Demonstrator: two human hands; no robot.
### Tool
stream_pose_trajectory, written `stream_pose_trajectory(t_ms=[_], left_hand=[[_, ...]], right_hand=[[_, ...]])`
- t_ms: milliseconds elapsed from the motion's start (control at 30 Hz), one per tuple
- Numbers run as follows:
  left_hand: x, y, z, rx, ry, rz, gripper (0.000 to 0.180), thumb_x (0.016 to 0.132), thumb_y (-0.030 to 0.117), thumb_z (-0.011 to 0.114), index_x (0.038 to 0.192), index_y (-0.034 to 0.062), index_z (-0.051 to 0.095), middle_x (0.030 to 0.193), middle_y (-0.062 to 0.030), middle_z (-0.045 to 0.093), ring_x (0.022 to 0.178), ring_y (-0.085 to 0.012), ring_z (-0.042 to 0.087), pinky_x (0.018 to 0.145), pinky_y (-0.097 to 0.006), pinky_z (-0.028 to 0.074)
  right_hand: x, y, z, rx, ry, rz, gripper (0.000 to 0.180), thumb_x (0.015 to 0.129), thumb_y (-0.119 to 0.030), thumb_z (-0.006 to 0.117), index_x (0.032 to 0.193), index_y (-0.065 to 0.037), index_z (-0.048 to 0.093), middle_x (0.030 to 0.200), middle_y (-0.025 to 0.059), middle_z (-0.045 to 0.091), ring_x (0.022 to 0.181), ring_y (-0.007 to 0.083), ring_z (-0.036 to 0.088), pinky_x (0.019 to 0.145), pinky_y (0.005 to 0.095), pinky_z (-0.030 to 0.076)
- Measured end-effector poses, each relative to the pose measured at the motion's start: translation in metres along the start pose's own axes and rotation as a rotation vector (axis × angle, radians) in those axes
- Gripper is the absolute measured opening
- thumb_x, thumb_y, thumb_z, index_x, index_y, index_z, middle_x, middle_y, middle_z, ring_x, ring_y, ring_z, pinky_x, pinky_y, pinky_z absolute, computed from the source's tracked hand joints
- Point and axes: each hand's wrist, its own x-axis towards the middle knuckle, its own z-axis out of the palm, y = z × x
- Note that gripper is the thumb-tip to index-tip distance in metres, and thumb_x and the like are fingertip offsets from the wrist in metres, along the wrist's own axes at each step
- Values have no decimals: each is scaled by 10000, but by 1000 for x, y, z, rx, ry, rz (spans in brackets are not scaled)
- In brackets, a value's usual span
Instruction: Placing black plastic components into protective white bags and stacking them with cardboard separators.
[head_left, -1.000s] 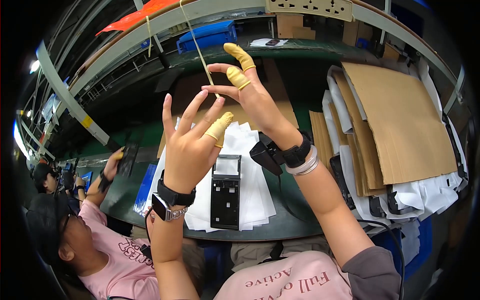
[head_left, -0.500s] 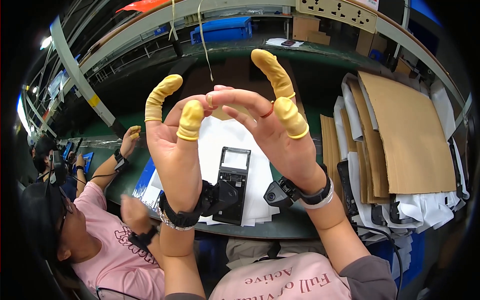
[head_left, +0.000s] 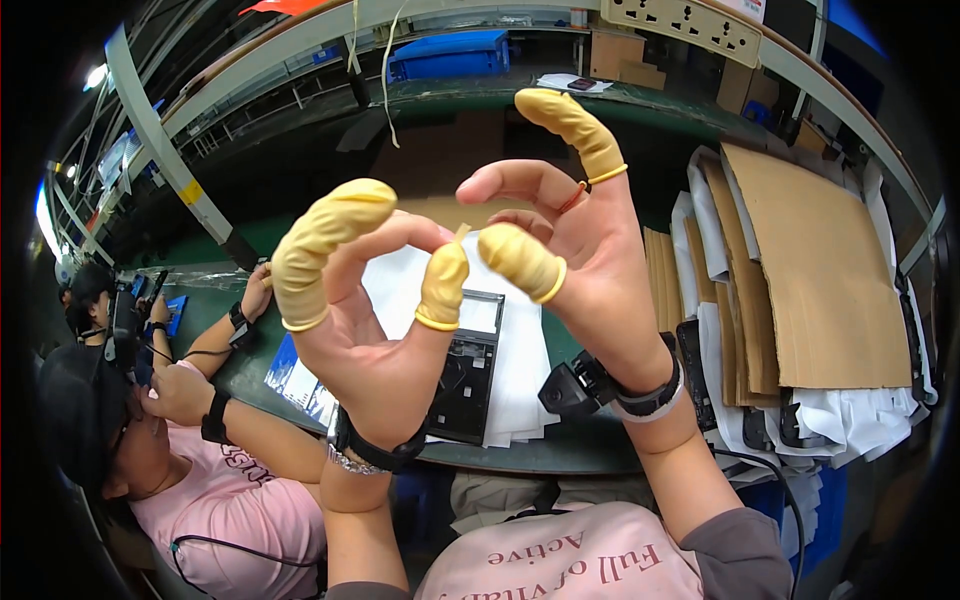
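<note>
Both hands are raised in front of the camera, well above the bench (head_left: 590, 450). The left hand (head_left: 375, 330) is seen with yellow rubber finger cots already pulled over its thumb and its forefinger; the right hand (head_left: 590, 270) carries one on the forefinger and one on the thumb. A small pale scrap (head_left: 461, 233) is pinched between fingertips where the two hands meet, and both hands are closed lightly around that point, the other fingers curled loosely. Whether the scrap is a label, a peel-off tab or a bit of tape cannot be told.

Judged from the pictures, the covering of the fingers is done and the scrap is in hand, while the dark device (head_left: 465, 370) lying on the white sheets (head_left: 520, 380) on the bench is untouched; whatever is meant for it appears not yet begun.

Much is hidden. The upper part of the device and most of the white sheets are covered by the raised hands. The stack of cardboard sheets (head_left: 820, 280) at the right is bent by the lens and cut by the dark rim. A person in a pink shirt (head_left: 230, 500) is seated at the left, partly out of view, with hands on the bench edge; what is handled there cannot be made out.
</note>
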Motion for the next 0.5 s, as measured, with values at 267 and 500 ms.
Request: stream_pose_trajectory(t_ms=[267,500], left_hand=[[-2,3,-4,76,-86,-86,514,808,30,671,1245,-5,402,1027,-117,600,903,-173,591,887,-305,423],[-90,-44,-84,281,-156,-814,410,908,108,563,1289,48,425,918,-68,613,698,-93,556,604,-192,446]], right_hand=[[3,6,5,23,33,-65,744,800,2,676,1392,-93,235,918,99,618,886,141,599,807,262,481],[-17,3,-13,-11,217,-139,677,770,-9,710,1302,7,291,877,68,654,808,100,611,761,240,456]])
